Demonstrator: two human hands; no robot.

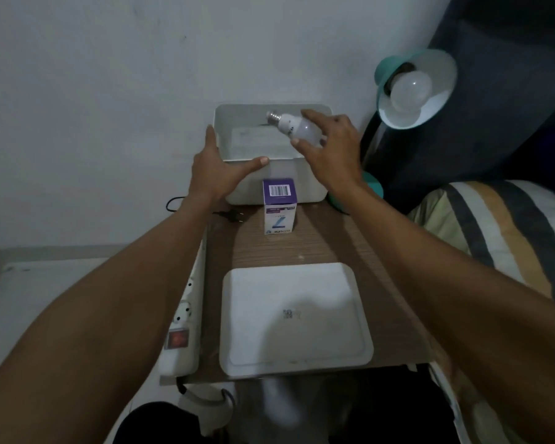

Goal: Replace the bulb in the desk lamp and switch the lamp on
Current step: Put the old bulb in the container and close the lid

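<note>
My right hand [329, 149] holds a white bulb [293, 127] over the open white box [308, 184], its metal screw base pointing up-left. My left hand [217, 168] grips the box's front-left rim, thumb along the front edge. The teal desk lamp [415, 88] stands at the back right, its shade facing me with a white bulb [410, 89] in the socket, unlit. The lamp's teal base [374, 187] peeks out behind my right wrist. A purple-and-white bulb carton [279, 206] stands upright in front of the box.
The white box lid [293, 318] lies flat on the near part of the wooden table [321, 245]. A white power strip [183, 328] with a red switch runs along the table's left edge. An unplugged black plug [231, 215] lies near the carton. A striped cushion [500, 232] sits at right.
</note>
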